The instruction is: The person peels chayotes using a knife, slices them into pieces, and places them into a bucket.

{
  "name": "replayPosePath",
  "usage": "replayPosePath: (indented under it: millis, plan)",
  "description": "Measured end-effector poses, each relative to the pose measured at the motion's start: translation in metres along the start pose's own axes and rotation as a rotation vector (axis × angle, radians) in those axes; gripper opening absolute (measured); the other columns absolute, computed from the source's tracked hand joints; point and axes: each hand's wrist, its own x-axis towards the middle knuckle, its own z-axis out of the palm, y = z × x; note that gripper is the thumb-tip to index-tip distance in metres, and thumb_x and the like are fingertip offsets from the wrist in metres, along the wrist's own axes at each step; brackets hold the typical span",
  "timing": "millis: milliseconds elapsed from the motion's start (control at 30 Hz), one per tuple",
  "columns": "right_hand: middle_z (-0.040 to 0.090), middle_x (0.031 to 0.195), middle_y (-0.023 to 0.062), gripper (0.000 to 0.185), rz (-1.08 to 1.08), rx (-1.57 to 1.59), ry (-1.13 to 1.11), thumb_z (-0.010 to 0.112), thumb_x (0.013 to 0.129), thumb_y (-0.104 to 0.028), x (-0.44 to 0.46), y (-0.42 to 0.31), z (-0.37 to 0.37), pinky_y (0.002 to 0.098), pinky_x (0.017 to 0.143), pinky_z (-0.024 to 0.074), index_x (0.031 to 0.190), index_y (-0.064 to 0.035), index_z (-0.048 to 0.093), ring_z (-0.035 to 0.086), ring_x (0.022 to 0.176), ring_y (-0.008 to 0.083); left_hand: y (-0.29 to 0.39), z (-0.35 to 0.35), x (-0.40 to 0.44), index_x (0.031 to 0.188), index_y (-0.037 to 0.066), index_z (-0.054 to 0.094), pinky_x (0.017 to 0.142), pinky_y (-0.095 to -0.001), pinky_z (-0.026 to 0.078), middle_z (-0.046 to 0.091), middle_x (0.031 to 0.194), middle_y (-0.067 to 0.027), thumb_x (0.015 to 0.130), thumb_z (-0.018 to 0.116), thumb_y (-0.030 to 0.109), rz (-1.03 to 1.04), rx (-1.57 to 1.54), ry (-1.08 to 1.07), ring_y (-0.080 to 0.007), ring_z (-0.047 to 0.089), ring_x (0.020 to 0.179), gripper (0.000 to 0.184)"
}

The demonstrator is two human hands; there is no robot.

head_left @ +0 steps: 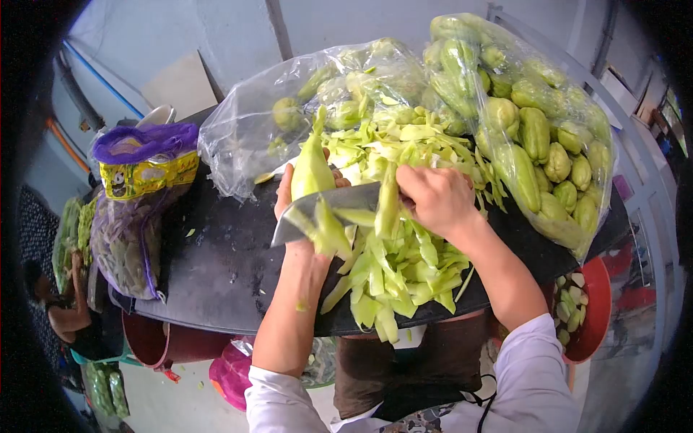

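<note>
Left hand (284, 193) grasps a pale green chayote (310, 167), above the dark surface (209, 249). Its long axis points away from the body, narrow end outward. Right hand (439, 200) is clenched on the knife (359, 195), handle hidden; chayote lies to its left. Blade crosses that axis at the near end; contact cannot be told. Left hand is nearer the chayote. Peelings (404, 270) heap below the right hand.

a vegetable-prep workplace: big bags (238, 169) of chayotes (534, 135), heaped peelings (404, 268), red tubs (598, 310)
</note>
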Motion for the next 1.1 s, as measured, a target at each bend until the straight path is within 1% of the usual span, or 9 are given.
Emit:
replayPosePath:
  millis: [67, 200, 367, 567, 700, 867, 967, 1033, 1100]
  plan:
    - [0.058, 0.059, 0.0079, 0.012, -0.021, -0.011, 0.016, 0.059, 0.084, -0.016, 0.0, -0.006, 0.001, 0.0401, 0.045, 0.0498, 0.082, -0.0103, 0.049, 0.063, 0.052, 0.0286, 0.002, -0.003, 0.0, 0.123, 0.004, 0.055, 0.071, -0.034, 0.054, 0.061, 0.088, -0.0108, 0.096, 0.05, 0.043, -0.091, -0.109, -0.07, -0.0251, 0.061, 0.079, 0.048]
    - [0.055, 0.058, 0.0062, 0.012, -0.058, -0.05, 0.042, 0.059, 0.084, -0.017, 0.0, -0.008, 0.002, 0.0385, 0.042, 0.0482, 0.08, -0.0111, 0.049, 0.062, 0.049, 0.0263, -0.001, 0.005, -0.006, 0.117, 0.005, 0.056, 0.071, -0.0359, 0.053, 0.061, 0.088, -0.0115, 0.095, 0.053, 0.045, -0.073, -0.05, -0.032, -0.0256, 0.061, 0.08, 0.046]
    - [0.055, 0.057, 0.0064, 0.013, -0.045, -0.047, 0.051, 0.059, 0.084, -0.018, 0.0, -0.007, 0.003, 0.0388, 0.043, 0.0484, 0.081, -0.0107, 0.049, 0.062, 0.049, 0.0271, -0.008, 0.015, -0.011, 0.104, 0.007, 0.058, 0.077, -0.0378, 0.054, 0.061, 0.087, -0.0098, 0.09, 0.06, 0.048, -0.062, -0.04, 0.203, -0.0259, 0.061, 0.08, 0.043]
    - [0.059, 0.059, 0.0083, 0.015, 0.027, -0.059, 0.017, 0.062, 0.085, -0.022, 0.0, 0.0, 0.003, 0.0417, 0.045, 0.0496, 0.083, -0.0113, 0.051, 0.064, 0.052, 0.0298, -0.007, 0.013, -0.012, 0.106, 0.006, 0.063, 0.078, -0.0368, 0.056, 0.068, 0.093, -0.0101, 0.09, 0.064, 0.041, 0.008, 0.03, 0.168, -0.0234, 0.066, 0.086, 0.038]
    - [0.063, 0.061, 0.0102, 0.017, 0.086, -0.009, -0.005, 0.065, 0.084, -0.022, -0.001, 0.009, 0.006, 0.0439, 0.048, 0.0504, 0.084, -0.0113, 0.051, 0.065, 0.055, 0.0314, -0.009, 0.016, -0.01, 0.107, 0.01, 0.065, 0.083, -0.0399, 0.055, 0.068, 0.096, -0.0069, 0.091, 0.059, 0.047, 0.06, 0.106, 0.186, -0.0224, 0.066, 0.09, 0.041]
    - [0.063, 0.062, 0.0133, 0.018, 0.115, 0.065, -0.056, 0.067, 0.081, -0.018, 0.002, 0.012, -0.002, 0.0457, 0.05, 0.05, 0.085, -0.0103, 0.051, 0.064, 0.056, 0.0352, -0.008, 0.014, -0.012, 0.11, 0.008, 0.061, 0.078, -0.0386, 0.053, 0.065, 0.095, -0.0066, 0.093, 0.057, 0.043, 0.069, 0.143, 0.175, -0.0231, 0.064, 0.084, 0.04]
    - [0.063, 0.062, 0.0144, 0.018, 0.113, 0.064, -0.073, 0.067, 0.08, -0.014, 0.004, 0.01, -0.005, 0.0469, 0.052, 0.05, 0.086, -0.0096, 0.051, 0.064, 0.059, 0.0363, -0.003, 0.003, -0.01, 0.116, 0.012, 0.062, 0.078, -0.0416, 0.055, 0.066, 0.101, -0.0051, 0.093, 0.054, 0.048, 0.055, 0.171, 0.135, -0.0233, 0.065, 0.091, 0.043]
    - [0.064, 0.064, 0.0152, 0.019, 0.143, 0.093, -0.101, 0.067, 0.078, -0.011, 0.003, 0.012, -0.004, 0.048, 0.054, 0.0503, 0.086, -0.009, 0.051, 0.065, 0.061, 0.0371, -0.004, 0.001, -0.012, 0.118, 0.011, 0.059, 0.073, -0.0414, 0.056, 0.066, 0.1, -0.0057, 0.094, 0.052, 0.047, 0.053, 0.185, 0.021, -0.0233, 0.065, 0.088, 0.044]
    - [0.064, 0.065, 0.0158, 0.019, 0.163, 0.091, -0.116, 0.067, 0.076, -0.01, 0.001, 0.022, -0.002, 0.0485, 0.055, 0.0503, 0.086, -0.0088, 0.051, 0.065, 0.062, 0.0376, -0.009, 0.012, -0.014, 0.117, 0.01, 0.059, 0.07, -0.0402, 0.055, 0.065, 0.099, -0.0058, 0.095, 0.051, 0.046, 0.08, 0.221, 0.066, -0.0229, 0.065, 0.086, 0.043]
